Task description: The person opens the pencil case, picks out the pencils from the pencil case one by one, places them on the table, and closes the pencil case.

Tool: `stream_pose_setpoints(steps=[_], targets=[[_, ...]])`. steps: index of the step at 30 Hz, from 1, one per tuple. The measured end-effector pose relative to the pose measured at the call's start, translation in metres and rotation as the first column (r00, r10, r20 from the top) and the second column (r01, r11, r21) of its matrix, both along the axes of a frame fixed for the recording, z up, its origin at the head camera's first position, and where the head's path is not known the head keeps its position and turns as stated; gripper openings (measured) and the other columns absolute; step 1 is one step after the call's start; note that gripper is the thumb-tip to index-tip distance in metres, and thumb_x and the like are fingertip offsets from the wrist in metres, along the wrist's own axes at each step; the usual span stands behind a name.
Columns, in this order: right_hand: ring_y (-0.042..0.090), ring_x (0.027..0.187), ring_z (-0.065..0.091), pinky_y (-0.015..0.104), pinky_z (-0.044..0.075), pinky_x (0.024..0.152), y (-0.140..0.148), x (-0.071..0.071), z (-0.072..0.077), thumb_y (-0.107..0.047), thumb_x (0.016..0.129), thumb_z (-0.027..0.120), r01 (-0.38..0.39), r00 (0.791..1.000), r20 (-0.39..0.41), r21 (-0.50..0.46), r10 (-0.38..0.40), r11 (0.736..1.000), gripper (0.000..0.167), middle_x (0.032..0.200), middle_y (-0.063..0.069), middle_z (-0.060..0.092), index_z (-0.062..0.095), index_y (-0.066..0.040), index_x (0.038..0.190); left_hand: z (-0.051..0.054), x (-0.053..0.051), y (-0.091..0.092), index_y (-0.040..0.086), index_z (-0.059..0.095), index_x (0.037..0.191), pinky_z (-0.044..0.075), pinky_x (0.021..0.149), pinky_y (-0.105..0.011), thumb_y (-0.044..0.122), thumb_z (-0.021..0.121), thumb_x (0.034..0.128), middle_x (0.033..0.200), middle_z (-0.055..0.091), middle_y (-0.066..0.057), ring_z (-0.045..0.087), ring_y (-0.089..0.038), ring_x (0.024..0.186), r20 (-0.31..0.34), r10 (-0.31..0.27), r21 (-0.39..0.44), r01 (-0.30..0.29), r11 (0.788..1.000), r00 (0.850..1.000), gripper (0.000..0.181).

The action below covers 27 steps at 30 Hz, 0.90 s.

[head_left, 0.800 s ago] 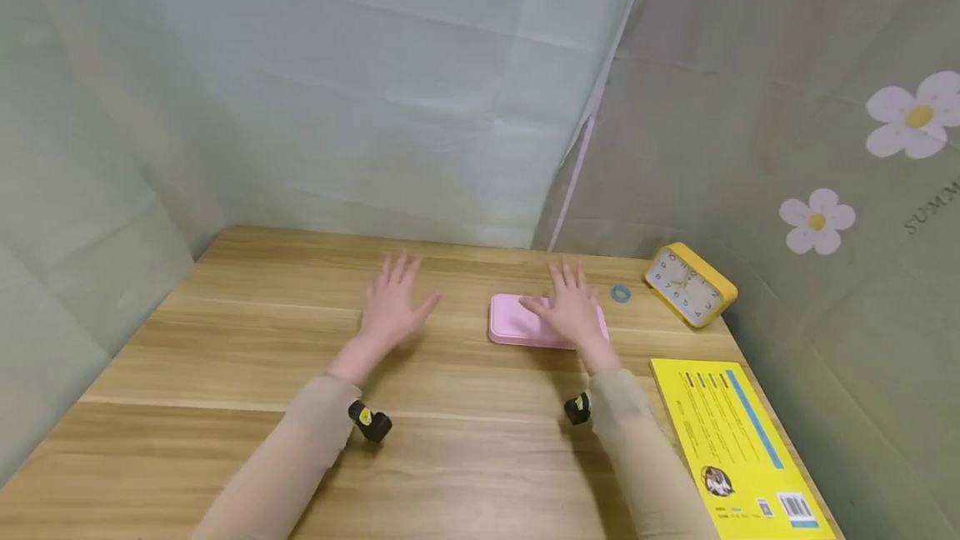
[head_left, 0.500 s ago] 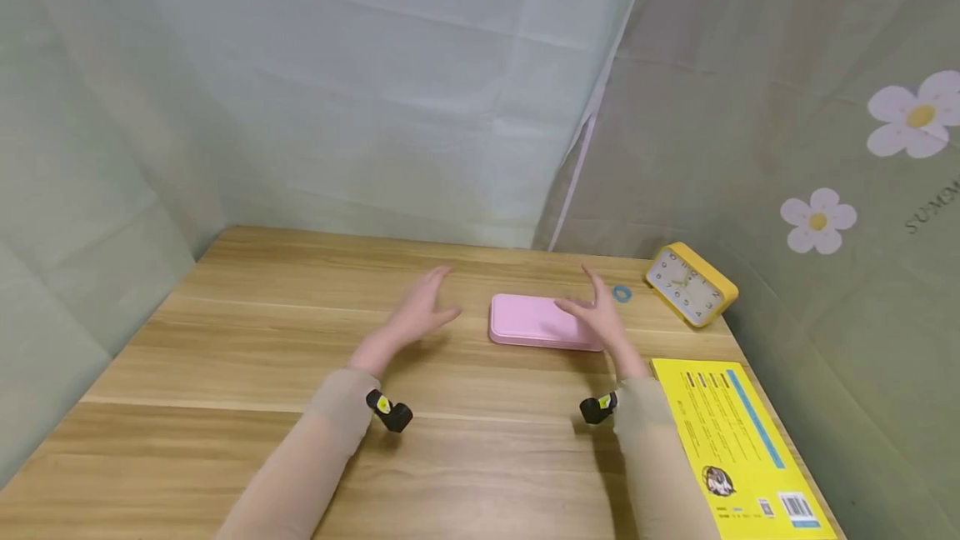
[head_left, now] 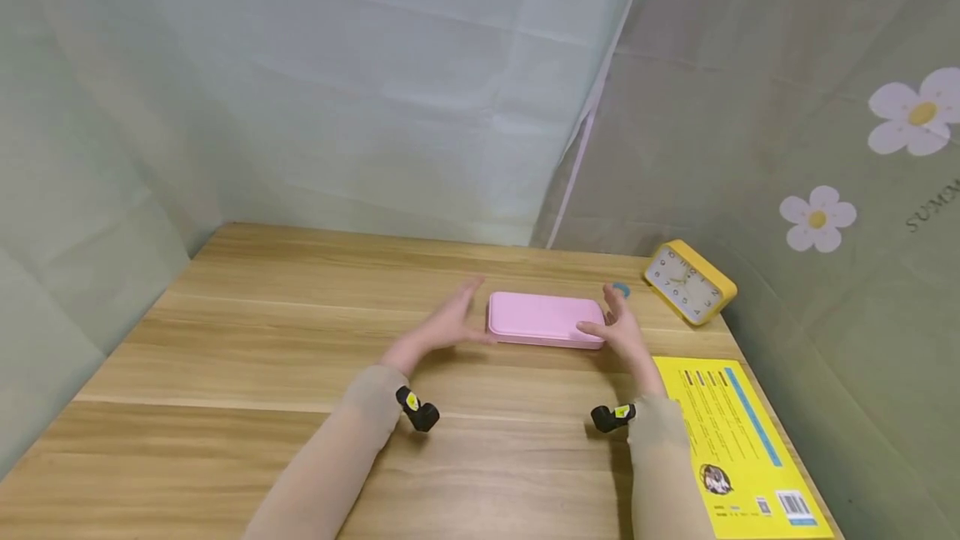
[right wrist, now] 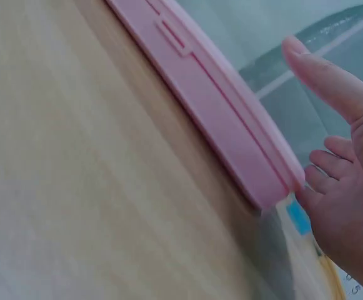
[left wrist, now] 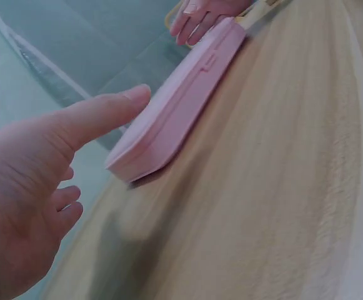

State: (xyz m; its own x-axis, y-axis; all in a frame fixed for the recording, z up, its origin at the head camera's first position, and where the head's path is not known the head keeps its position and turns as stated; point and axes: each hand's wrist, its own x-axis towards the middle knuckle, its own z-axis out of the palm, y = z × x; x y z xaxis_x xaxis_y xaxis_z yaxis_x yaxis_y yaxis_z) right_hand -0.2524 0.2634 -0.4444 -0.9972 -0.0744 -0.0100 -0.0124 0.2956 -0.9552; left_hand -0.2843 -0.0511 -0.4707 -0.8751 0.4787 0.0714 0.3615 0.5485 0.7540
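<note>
A pink pencil case [head_left: 538, 317], apparently of hard plastic, lies flat on the wooden table with its lid down. Along its side a small latch shows in the right wrist view. At its left end my left hand [head_left: 448, 325] is spread, thumb apart from the fingers; the left wrist view shows the thumb close to the edge of the case, and contact cannot be told. My right hand [head_left: 624, 335] curves around the right end, its thumb over the lid's corner. In the right wrist view the fingers [right wrist: 325, 165] are beside that end and grip nothing.
A small blue ring [head_left: 622, 290] lies behind my right hand, partly hidden. Farther right stands a yellow alarm clock [head_left: 684, 283]. A yellow book [head_left: 738, 440] lies at the table's right edge, beside my right sleeve. Cloth curtains [head_left: 375, 107] enclose the table's back and sides.
My left hand has moved right to the left end of the pencil case. My right hand has shifted right, from over the lid to its right end. The case stays put.
</note>
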Motion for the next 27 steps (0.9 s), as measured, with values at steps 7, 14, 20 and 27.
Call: stream_pose_setpoints(steps=[7, 14, 20, 27], targets=[[0.04, 0.15, 0.01, 0.047, 0.012, 0.124, 0.021, -0.016, -0.044, 0.002, 0.078, 0.075, -0.03, 0.999, 0.019, -0.031, 0.03, 0.999, 0.104, 0.162, 0.025, 0.008, 0.005, 0.004, 0.155, -0.014, -0.004, 0.009, -0.007, 0.018, 0.152, 0.017, 0.123, -0.048, 0.026, 0.088, 0.0711, 0.159, 0.019, -0.026, 0.02, -0.039, 0.148, -0.006, -0.014, 0.001, 0.014, 1.0, 1.0, 0.112], [0.04, 0.15, 0.007, 0.05, 0.007, 0.124, 0.025, -0.014, -0.048, 0.007, 0.071, 0.08, -0.12, 0.993, -0.003, -0.018, 0.12, 0.993, 0.11, 0.16, 0.029, 0.008, 0.005, 0.009, 0.152, -0.017, -0.006, 0.014, -0.01, 0.022, 0.15, 0.018, 0.123, -0.046, 0.022, 0.085, 0.0748, 0.157, 0.024, -0.028, 0.023, -0.039, 0.147, -0.021, -0.033, -0.057, 0.032, 0.998, 0.999, 0.103], [0.04, 0.15, 0.003, 0.05, 0.005, 0.124, 0.028, -0.016, -0.047, 0.009, 0.072, 0.079, -0.153, 0.988, 0.017, 0.022, 0.153, 0.988, 0.111, 0.161, 0.028, 0.003, 0.003, 0.008, 0.153, -0.017, -0.008, 0.018, -0.01, 0.023, 0.149, 0.02, 0.123, -0.045, 0.022, 0.085, 0.075, 0.156, 0.026, -0.028, 0.025, -0.039, 0.146, -0.026, -0.037, -0.052, 0.035, 0.998, 0.999, 0.102], [0.04, 0.15, 0.004, 0.049, 0.007, 0.123, 0.03, -0.017, -0.047, 0.01, 0.075, 0.077, -0.156, 0.987, 0.036, 0.034, 0.155, 0.987, 0.109, 0.162, 0.026, 0.004, 0.002, 0.006, 0.154, -0.016, -0.008, 0.02, -0.01, 0.028, 0.147, 0.024, 0.122, -0.044, 0.022, 0.085, 0.0755, 0.153, 0.033, -0.027, 0.031, -0.038, 0.144, -0.023, -0.019, -0.047, 0.018, 0.999, 1.0, 0.097]])
